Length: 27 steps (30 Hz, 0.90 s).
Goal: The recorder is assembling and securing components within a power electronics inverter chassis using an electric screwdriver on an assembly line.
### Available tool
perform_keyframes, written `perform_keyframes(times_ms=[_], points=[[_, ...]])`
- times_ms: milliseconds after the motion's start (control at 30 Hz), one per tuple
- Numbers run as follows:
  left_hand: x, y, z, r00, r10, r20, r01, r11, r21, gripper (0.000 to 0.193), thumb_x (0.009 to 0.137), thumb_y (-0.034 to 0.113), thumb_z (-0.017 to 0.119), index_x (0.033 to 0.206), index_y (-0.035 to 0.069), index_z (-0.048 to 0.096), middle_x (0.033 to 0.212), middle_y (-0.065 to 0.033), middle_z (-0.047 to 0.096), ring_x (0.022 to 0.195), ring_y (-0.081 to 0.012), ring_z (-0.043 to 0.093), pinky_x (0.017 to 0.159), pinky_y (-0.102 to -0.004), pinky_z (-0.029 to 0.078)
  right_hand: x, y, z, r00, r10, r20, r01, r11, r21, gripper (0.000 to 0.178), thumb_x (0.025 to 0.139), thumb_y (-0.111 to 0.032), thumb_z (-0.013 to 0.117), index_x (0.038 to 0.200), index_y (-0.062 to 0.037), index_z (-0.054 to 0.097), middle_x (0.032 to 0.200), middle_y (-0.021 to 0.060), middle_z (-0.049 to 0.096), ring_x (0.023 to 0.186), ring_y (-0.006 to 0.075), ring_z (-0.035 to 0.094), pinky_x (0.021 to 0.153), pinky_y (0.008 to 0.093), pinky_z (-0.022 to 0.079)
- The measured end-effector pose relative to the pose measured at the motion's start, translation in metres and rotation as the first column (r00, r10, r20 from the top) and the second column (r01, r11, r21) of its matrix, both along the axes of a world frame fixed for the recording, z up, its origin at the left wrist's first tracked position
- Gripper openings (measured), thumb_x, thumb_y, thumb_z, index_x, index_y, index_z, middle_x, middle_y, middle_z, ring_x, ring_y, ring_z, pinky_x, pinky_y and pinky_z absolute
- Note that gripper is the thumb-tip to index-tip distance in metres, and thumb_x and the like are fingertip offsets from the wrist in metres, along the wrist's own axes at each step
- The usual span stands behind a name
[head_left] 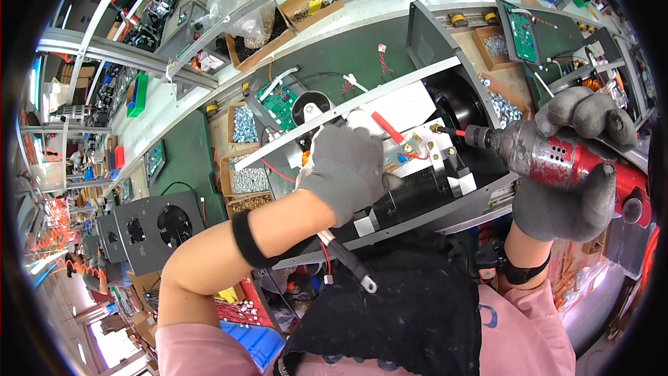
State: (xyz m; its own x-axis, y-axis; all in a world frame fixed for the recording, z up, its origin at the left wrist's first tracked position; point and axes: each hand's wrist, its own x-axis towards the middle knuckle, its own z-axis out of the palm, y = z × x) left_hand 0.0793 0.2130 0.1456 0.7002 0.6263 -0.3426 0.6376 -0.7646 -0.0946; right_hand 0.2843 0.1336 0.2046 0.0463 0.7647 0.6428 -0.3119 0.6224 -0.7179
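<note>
My right hand (560, 205), in a grey glove, is wrapped round a worn red and grey power driver (557, 157). Its thin red-sleeved bit points left and ends at or just beside a brass-coloured fitting (436, 129) on a white plate inside a dark metal housing (431, 226). My left hand (348, 167), gloved too, is curled over the housing's middle; its fingertips are hidden, so what they grip cannot be made out. By it lie a red-sleeved lead (387, 127) and a small circuit board (409, 152). Below its wrist a black-sleeved cable lug (367, 283) hangs out over the front edge.
Small boxes of screws (245, 124) stand left of the housing, and another fastener box (504, 108) is to its right. Cartons (313, 5) sit beyond. A green circuit board (280, 106) lies behind the housing. A grey fan panel (158, 231) rests at left.
</note>
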Motion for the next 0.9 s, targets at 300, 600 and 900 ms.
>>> perform_keyframes(times_ms=[300, 600, 900], points=[[0.014, -0.025, -0.017, 0.965, 0.264, 0.012, -0.258, 0.95, -0.174, 0.04, 0.08, 0.044, 0.057, 0.068, 0.006, 0.064, 0.064, -0.0128, 0.062, 0.061, -0.0268, 0.064, 0.056, -0.0377, 0.049, 0.013, -0.01, -0.019, 0.937, -0.284, -0.204, 0.288, 0.958, -0.012, 0.04, 0.082, -0.023, 0.054, 0.116, -0.0028, 0.049, 0.088, 0.0091, 0.039, 0.082, 0.0239, 0.041, 0.073, 0.0353, 0.038], [-0.043, 0.016, 0.022, 0.937, 0.184, 0.296, -0.091, 0.949, -0.303, 0.021, 0.084, 0.012, 0.052, 0.102, 0.013, 0.062, 0.093, -0.0117, 0.063, 0.087, -0.0273, 0.061, 0.075, -0.0382, 0.047, 0.022, -0.011, -0.02, 0.955, -0.21, -0.211, 0.218, 0.976, 0.013, 0.04, 0.08, -0.024, 0.057, 0.113, -0.0028, 0.05, 0.087, 0.0088, 0.039, 0.083, 0.0242, 0.041, 0.071, 0.0339, 0.038], [-0.1, -0.047, 0.058, 0.81, 0.122, 0.574, 0.07, 0.951, -0.302, 0.039, 0.07, 0.03, 0.073, 0.103, 0.013, 0.063, 0.108, -0.0119, 0.055, 0.096, -0.0275, 0.057, 0.082, -0.0362, 0.045, 0.012, -0.002, -0.014, 0.964, -0.171, -0.202, 0.167, 0.985, -0.04, 0.038, 0.084, -0.021, 0.056, 0.116, -0.003, 0.048, 0.097, 0.0121, 0.043, 0.09, 0.0269, 0.043, 0.074, 0.0368, 0.044]])
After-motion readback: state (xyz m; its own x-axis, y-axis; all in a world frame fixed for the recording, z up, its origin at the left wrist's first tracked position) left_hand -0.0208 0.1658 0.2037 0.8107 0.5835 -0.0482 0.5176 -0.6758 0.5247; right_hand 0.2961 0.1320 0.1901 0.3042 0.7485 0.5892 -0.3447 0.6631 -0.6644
